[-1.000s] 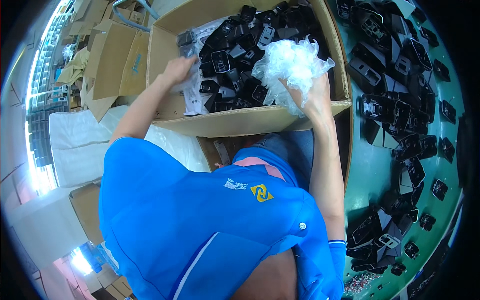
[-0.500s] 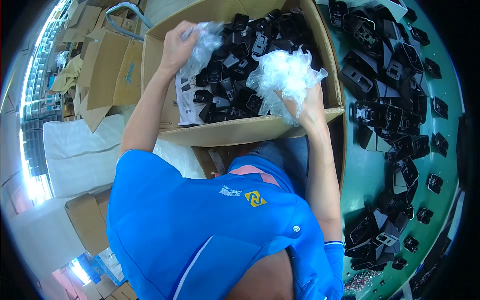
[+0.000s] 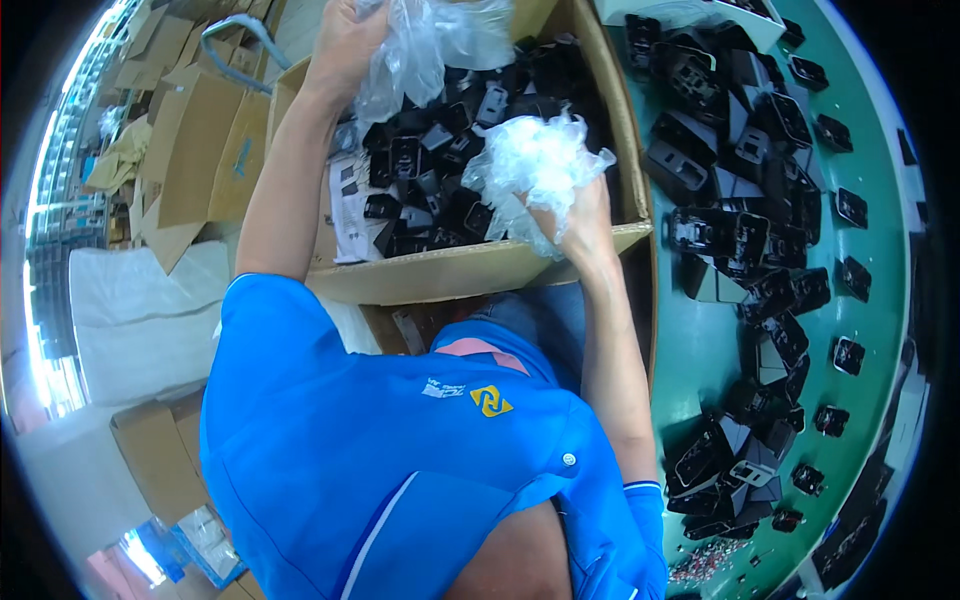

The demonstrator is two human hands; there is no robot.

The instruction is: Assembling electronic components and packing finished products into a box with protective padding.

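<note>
Our left hand [image 3: 345,45] clamps a clear thin plastic bag [image 3: 440,40], lifting it off the black moulded plastic parts [image 3: 450,170] at the far side of the brown cardboard box [image 3: 470,270]. Our right hand [image 3: 585,225] is closed on a crumpled clear plastic wad [image 3: 535,165], keeping it clear of them.

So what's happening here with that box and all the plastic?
A person in a blue shirt is leaning over an open cardboard box full of small black plastic parts. The left hand grips a clear plastic bag raised over the box's far side. The right hand clutches a crumpled wad of clear plastic at the near edge. More black parts lie spread on the green table to the right.
</note>
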